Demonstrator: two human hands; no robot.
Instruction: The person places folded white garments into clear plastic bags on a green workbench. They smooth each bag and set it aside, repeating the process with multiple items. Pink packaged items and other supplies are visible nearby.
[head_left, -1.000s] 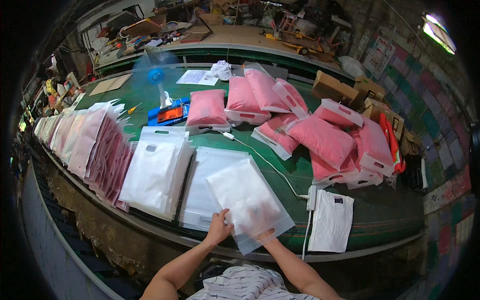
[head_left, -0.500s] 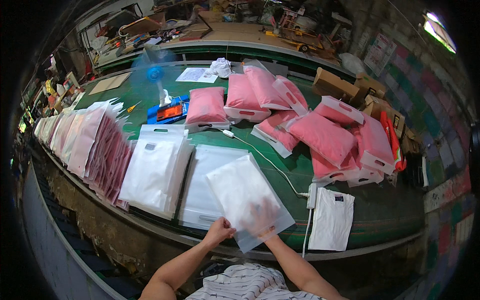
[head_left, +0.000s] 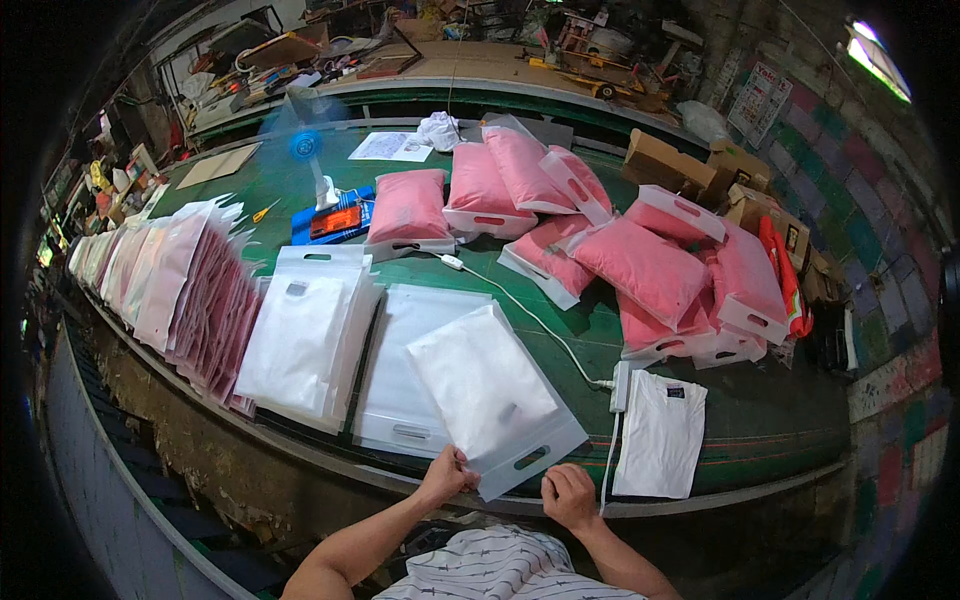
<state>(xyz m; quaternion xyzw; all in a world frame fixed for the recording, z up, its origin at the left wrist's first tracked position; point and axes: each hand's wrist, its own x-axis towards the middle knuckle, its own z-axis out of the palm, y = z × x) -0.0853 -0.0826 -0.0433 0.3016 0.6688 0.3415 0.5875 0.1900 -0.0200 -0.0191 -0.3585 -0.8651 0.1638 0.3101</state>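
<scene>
A frosted plastic bag (head_left: 478,375) with a handle slot lies tilted before me, and a folded white T-shirt shows through it. My left hand (head_left: 447,476) pinches the bag's near left corner by its mouth. Just off the near right edge of the bag, my right hand (head_left: 570,497) has its fingers curled, with nothing visible in them. Beneath and left of the bag lies a stack of flat frosted bags (head_left: 400,350). To the right, a folded white T-shirt (head_left: 658,435) with a dark neck label lies on the green table (head_left: 560,390).
Filled bags with white shirts (head_left: 300,345) are stacked at left, beside a long row of pink-filled bags (head_left: 190,290). Plump pink bags (head_left: 640,270) pile up at the back right. A white power strip (head_left: 620,388) and its cord cross the table. A blue fan (head_left: 306,147) stands behind.
My right hand has come out of the bag toward me, leaving the shirt inside, and its fingers are now curled. The left hand still grips the bag's corner.
</scene>
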